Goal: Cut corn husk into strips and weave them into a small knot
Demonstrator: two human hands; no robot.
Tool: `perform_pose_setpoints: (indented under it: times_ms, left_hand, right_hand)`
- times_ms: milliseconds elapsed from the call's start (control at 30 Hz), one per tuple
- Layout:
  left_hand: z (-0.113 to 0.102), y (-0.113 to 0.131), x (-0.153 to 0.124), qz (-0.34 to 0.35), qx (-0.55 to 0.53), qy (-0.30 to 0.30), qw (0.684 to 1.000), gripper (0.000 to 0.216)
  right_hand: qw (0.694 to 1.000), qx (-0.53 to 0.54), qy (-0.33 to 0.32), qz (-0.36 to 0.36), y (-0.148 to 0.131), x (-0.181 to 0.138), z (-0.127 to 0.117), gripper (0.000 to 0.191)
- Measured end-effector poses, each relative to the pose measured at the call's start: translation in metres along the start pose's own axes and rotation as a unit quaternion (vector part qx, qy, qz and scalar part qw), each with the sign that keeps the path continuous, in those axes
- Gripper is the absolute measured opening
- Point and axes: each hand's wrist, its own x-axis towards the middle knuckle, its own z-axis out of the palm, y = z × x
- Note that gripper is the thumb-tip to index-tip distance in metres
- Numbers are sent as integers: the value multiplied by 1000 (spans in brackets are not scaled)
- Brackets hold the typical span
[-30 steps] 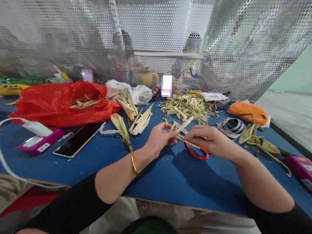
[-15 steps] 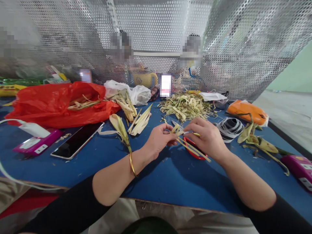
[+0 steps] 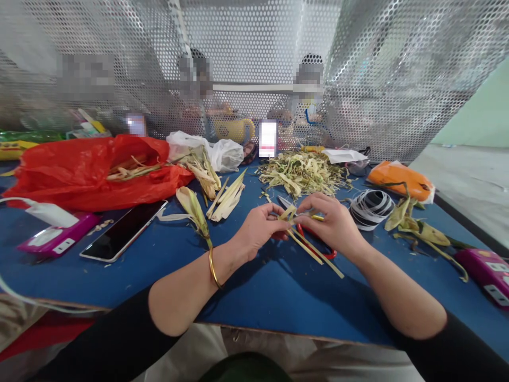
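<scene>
Pale corn husk strips [image 3: 314, 249] cross between my two hands, their long ends hanging toward me to the right. My left hand [image 3: 265, 223] pinches the strips where they fold over each other, thumb pressed against the fingers. On the other side, my right hand [image 3: 330, 217] has its thumb and fingertips closed on part of the same strips. Below the right hand lies a pair of scissors with red handles [image 3: 331, 253], partly hidden by the hand; the blades point away to the left. A gold bangle [image 3: 213, 268] circles my left wrist.
Shredded husks [image 3: 304, 174] are heaped behind my hands. To the left lie loose husks [image 3: 228, 199], a phone [image 3: 125, 231], a red plastic bag [image 3: 79, 170] and a purple power strip [image 3: 59, 236]. A ribbon roll [image 3: 371, 209] and an orange packet [image 3: 401, 179] are right.
My right hand has shifted slightly, and the hanging strip ends have spread apart and swung lower. More of the scissors' blades shows. The whole view has moved a little.
</scene>
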Motion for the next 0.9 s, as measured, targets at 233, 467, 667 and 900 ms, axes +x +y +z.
perform_pose_setpoints:
  times_ms: [233,467,667,900]
  left_hand:
    - [2,0,-1,-2,3,-5,1000,17]
    - [0,0,0,-16,0,-2,1000,16]
    - [0,2,-1,-25,-4,2,1000,15]
    - [0,3,-1,-34,-3,15,999,13]
  right_hand:
    - [999,45,-7,29,1,-1,11,16]
    - [995,26,67,70,6,1,-1,15]
    - [997,-36,44,60,7,2,1,14]
    - [964,-246,93,34,17,0,-9,12]
